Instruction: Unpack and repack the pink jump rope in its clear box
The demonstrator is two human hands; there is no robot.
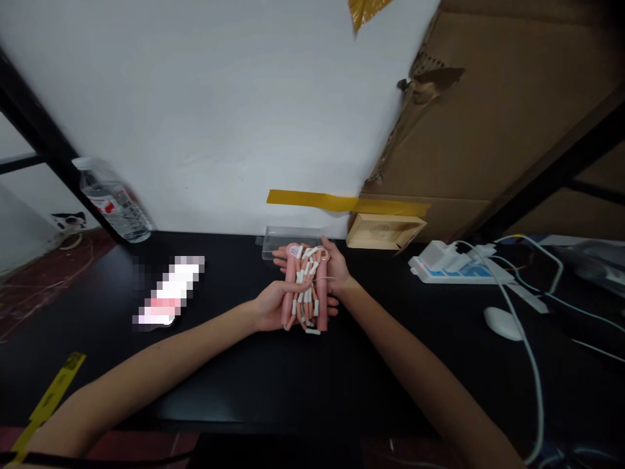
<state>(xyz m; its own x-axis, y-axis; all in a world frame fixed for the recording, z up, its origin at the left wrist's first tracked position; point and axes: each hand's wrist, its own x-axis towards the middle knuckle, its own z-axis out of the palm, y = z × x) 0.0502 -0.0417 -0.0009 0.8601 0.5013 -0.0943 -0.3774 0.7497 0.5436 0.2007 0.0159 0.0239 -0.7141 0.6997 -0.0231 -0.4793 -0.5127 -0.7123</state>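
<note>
Between my two hands lies a folded beaded jump rope (321,303), with two pink handles and a bundle of white and pink beads between them. My left hand (269,305) is closed around it from the left, its thumb lying across the beads and its other fingers partly hidden behind. From the right, my right hand (338,268) cups the rope, with fingertips showing past the handle edges. The handles point roughly toward me, held over the black desk (273,378).
Behind my hands are a clear plastic box (273,240) and a wooden box (385,229) near the wall. A power strip (439,273), cables and a white mouse (502,323) lie right. Left are a blurred-out phone-like object (170,293) and a water bottle (117,205).
</note>
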